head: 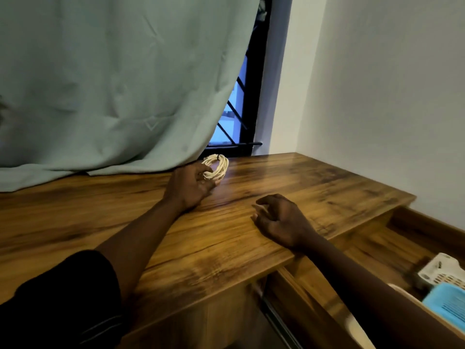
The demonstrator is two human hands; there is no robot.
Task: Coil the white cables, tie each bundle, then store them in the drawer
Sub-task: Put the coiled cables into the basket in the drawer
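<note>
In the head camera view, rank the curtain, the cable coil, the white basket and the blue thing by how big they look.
Largest to smallest as they look:
1. curtain
2. blue thing and white basket: look alike, both cut off at the frame edge and nearer the camera, so unranked
3. cable coil

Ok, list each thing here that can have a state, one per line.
cable bundle: coiled, tied with a dark band, held in the left hand
left hand: closed on the bundle, over the desk
right hand: empty, fingers curled, resting on the desk
drawer: pulled open, things inside
curtain: drawn, hem lying on the desk
</note>
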